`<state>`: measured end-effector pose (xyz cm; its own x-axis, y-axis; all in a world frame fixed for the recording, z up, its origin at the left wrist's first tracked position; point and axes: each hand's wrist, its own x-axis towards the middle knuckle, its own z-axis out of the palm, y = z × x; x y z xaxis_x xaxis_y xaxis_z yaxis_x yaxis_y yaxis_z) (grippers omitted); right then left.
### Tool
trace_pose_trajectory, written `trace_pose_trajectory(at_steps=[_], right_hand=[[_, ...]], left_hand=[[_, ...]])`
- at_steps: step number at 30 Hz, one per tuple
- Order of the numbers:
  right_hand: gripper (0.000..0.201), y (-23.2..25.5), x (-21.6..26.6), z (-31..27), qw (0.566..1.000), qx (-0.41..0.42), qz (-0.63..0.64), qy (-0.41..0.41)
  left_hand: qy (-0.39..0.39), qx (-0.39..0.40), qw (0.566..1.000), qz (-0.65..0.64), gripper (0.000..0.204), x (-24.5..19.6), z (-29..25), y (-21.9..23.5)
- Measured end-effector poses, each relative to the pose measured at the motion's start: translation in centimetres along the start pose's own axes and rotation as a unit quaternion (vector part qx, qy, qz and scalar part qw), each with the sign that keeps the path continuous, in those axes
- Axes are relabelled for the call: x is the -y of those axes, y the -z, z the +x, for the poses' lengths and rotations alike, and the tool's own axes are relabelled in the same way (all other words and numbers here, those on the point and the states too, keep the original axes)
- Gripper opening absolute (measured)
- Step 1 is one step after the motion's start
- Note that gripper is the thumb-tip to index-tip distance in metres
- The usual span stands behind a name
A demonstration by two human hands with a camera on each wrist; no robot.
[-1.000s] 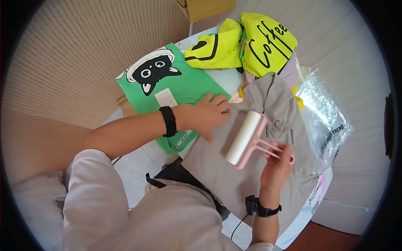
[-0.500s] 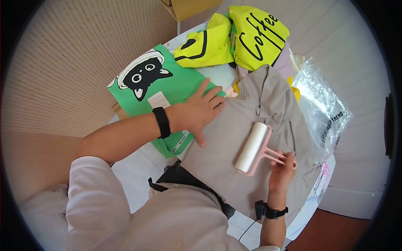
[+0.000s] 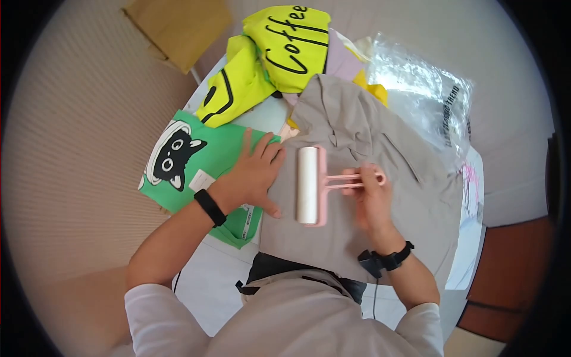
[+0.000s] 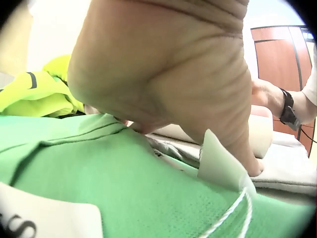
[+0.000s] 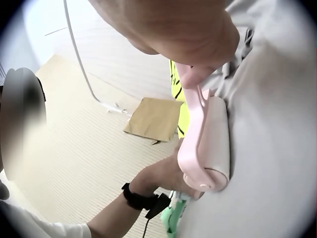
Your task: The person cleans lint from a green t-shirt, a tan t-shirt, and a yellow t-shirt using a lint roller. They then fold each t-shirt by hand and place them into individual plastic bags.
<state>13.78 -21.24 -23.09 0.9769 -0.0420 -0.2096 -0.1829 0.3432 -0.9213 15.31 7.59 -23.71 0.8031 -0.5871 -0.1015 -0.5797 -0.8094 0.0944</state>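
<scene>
My right hand (image 3: 373,201) grips the handle of a pink lint roller (image 3: 307,185) with a white roll. The roll lies against a grey-brown garment (image 3: 410,220) spread over the table, and in the right wrist view the roller (image 5: 216,139) rests along the cloth. My left hand (image 3: 253,175), fingers spread, rests at the garment's left edge, where it meets a green garment (image 3: 220,152) printed with a black cat. In the left wrist view, the thumb presses on the grey-brown cloth, and a white tag (image 4: 223,163) on a string sits below the palm.
Bright yellow clothing (image 3: 291,50) lettered "Coffee" is heaped at the back of the table. A clear plastic bag (image 3: 419,89) lies at the back right. Beyond the far left edge stands a cardboard box (image 3: 178,33). A cable hangs from the right wrist camera (image 3: 370,262).
The lint roller has moved left over the garment towards my left hand, its roll now nearly in line with my body. The head view has turned; my left hand stays at the garment's left edge.
</scene>
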Motion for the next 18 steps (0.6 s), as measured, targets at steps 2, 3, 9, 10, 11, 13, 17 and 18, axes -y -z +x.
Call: trace_pose_trajectory(at_steps=[2,3,9,10,11,13,17,18], right_hand=[[0.024,4.3,0.3,-0.1,0.999,-0.01,0.0,0.032],[0.024,6.9,0.6,-0.2,0.999,-0.024,-0.005,0.043],[0.027,19.5,3.9,-2.4,0.986,-0.147,-0.014,0.082],[0.027,21.0,4.4,-2.8,0.984,-0.159,-0.014,0.083],[0.028,22.2,4.9,-3.1,0.981,-0.171,-0.013,0.085],[0.03,23.2,5.6,-3.5,0.978,-0.184,-0.012,0.093],[0.027,19.9,6.0,-3.4,0.979,-0.166,0.018,0.115],[0.026,18.5,5.9,-3.2,0.984,-0.147,0.023,0.099]], left_hand=[[-0.007,-0.014,1.0,-0.007,0.143,0.2,-0.1,-0.4],[-0.008,-0.013,1.0,-0.007,0.143,0.2,-0.1,-0.5],[-0.003,0.006,1.0,0.02,0.14,-0.3,0.0,0.3],[0.0,0.014,1.0,0.027,0.139,-0.5,0.0,0.5],[0.003,0.022,0.999,0.035,0.138,-0.8,0.0,0.7],[0.004,0.046,0.994,0.096,0.137,-2.4,0.3,1.9],[-0.116,-0.025,0.992,-0.031,0.136,-5.5,3.1,1.1],[-0.143,-0.016,0.987,-0.074,0.139,-6.4,4.3,0.6]])
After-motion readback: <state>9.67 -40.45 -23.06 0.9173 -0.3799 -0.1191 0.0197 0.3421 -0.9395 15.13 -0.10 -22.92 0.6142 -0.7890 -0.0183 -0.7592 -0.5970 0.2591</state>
